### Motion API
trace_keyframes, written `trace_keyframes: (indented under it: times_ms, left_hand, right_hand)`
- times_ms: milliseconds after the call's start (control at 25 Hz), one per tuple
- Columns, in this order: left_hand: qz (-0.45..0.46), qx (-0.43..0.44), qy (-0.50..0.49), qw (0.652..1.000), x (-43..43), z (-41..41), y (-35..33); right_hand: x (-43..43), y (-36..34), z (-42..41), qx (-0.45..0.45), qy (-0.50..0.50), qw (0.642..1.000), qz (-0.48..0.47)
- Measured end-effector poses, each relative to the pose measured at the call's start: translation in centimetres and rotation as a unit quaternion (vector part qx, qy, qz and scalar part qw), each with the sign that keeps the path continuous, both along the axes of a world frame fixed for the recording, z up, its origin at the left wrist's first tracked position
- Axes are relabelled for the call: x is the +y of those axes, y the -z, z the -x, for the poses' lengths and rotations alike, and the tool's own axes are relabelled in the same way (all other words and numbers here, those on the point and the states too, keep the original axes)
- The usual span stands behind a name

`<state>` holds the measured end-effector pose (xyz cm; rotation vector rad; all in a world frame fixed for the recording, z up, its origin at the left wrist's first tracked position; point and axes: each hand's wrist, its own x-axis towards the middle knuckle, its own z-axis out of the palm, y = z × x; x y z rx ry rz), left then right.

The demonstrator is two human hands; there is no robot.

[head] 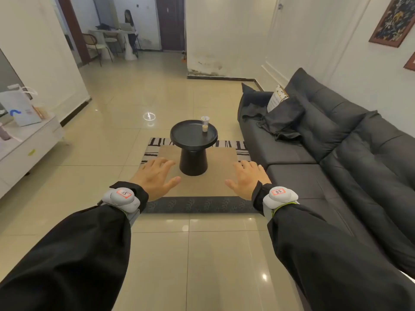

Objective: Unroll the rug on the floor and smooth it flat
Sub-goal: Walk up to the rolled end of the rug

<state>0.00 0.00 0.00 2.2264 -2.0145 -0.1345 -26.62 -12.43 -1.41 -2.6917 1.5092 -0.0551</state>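
A rug [197, 204] lies spread on the tiled floor, with a tan middle, a dark leaf-patterned near border and a black-and-white striped far border. A round black side table [193, 140] stands on its middle. My left hand [155, 177] is held out over the rug's left side, fingers apart, holding nothing. My right hand [248, 178] is held out over the right side, fingers spread, also empty. Both arms wear black sleeves and grey wrist devices. I cannot tell whether the hands touch the rug.
A cup [205, 124] stands on the side table. A dark sofa [336, 149] with cushions runs along the right, touching the rug's edge. A white cabinet [27, 149] with a paper bag is at left. A person sits at a far table [112, 32].
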Motion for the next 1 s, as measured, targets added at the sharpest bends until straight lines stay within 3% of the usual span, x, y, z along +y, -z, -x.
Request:
trace_keyframes:
  times_ms: [520,1000]
  left_hand:
    - [-0.044,0.017,-0.022,0.999,-18.5,-0.2,3.4]
    - [-0.124,0.067,0.002,0.99,-38.3,-9.8,12.7]
  right_hand:
    - [-18.3,4.4,-0.1,-0.004,-0.005,0.998,-0.067]
    - [-35.1,12.6,-9.4,0.016,0.032,0.989,-0.146]
